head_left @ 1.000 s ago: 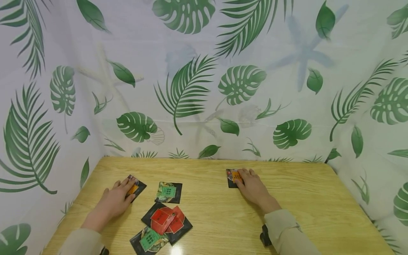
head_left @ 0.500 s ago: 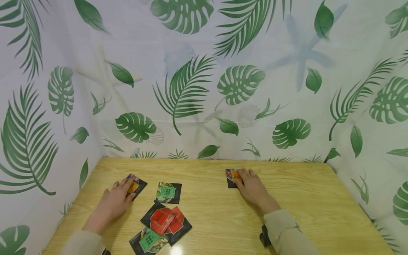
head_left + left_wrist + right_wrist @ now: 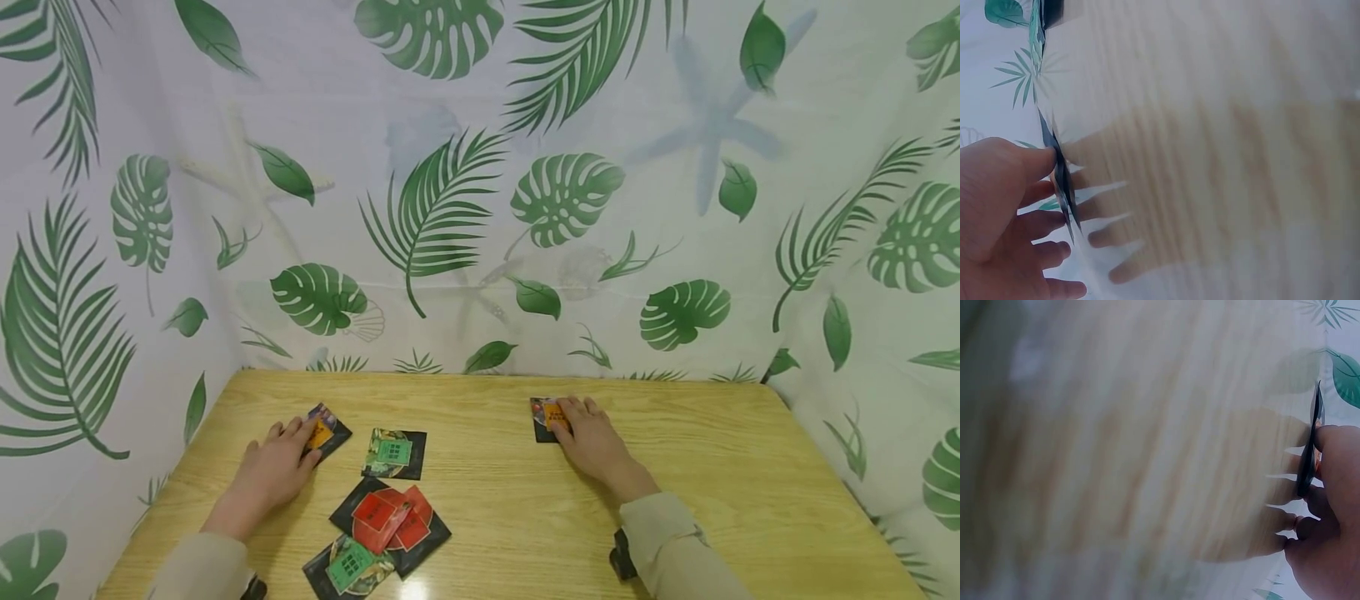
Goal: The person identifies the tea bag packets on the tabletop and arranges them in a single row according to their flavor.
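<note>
Flat black sachets with coloured labels lie on the table. In the head view my left hand (image 3: 276, 467) rests its fingers on the left edge of an orange-labelled sachet (image 3: 337, 436) at the far left. My right hand (image 3: 600, 437) lies over the right side of another orange-labelled sachet (image 3: 545, 429) towards the back, hiding part of it. The left wrist view shows that sachet (image 3: 1065, 178) edge-on, with the left thumb (image 3: 1038, 164) against it. From the right wrist the other sachet (image 3: 1312, 440) is also edge-on, beside the right thumb (image 3: 1329, 436).
A green-labelled sachet (image 3: 394, 454) lies right of my left hand. Nearer me, red-labelled sachets (image 3: 393, 521) overlap another green-labelled sachet (image 3: 348, 568). Leaf-patterned cloth (image 3: 450, 333) walls the wooden table (image 3: 510, 517) at the back and both sides.
My left hand has slid its orange-labelled sachet slightly to the right and away from me. The right hand and its sachet have stayed in place.
</note>
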### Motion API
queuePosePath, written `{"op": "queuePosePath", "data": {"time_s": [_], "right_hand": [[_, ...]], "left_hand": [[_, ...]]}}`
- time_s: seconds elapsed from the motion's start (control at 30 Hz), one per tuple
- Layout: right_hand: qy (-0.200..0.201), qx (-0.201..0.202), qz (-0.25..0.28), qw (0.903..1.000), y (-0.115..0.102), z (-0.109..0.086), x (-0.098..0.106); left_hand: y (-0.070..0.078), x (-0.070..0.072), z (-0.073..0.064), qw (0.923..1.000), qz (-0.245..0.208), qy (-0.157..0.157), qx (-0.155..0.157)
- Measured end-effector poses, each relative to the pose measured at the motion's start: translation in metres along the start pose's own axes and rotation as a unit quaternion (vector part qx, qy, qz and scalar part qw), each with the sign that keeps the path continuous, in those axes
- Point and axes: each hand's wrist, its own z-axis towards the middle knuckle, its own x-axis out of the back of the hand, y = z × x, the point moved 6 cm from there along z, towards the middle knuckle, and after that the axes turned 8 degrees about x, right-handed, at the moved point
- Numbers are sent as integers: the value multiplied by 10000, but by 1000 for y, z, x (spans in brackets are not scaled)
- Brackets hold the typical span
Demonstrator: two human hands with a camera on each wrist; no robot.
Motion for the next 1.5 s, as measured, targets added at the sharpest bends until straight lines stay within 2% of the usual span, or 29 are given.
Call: {"op": "queuePosePath", "data": {"time_s": [0.17,0.47,0.67,1.2,1.5], "right_hand": [[30,11,22,10000,-1,0,1],[35,0,41,10000,-2,-1,1],[15,-19,43,10000,0,-2,-2],[-29,-43,28,10000,-6,-3,3],[-38,-98,38,9999,-6,-4,3]], "left_hand": [[6,0,8,10000,65,-20,-55],[22,-1,32,9996,72,-280,-41],[34,-4,42,9991,135,-390,-119],[61,-9,50,9972,-139,-684,-272],[81,-13,58,9970,-28,-677,-382]]}}
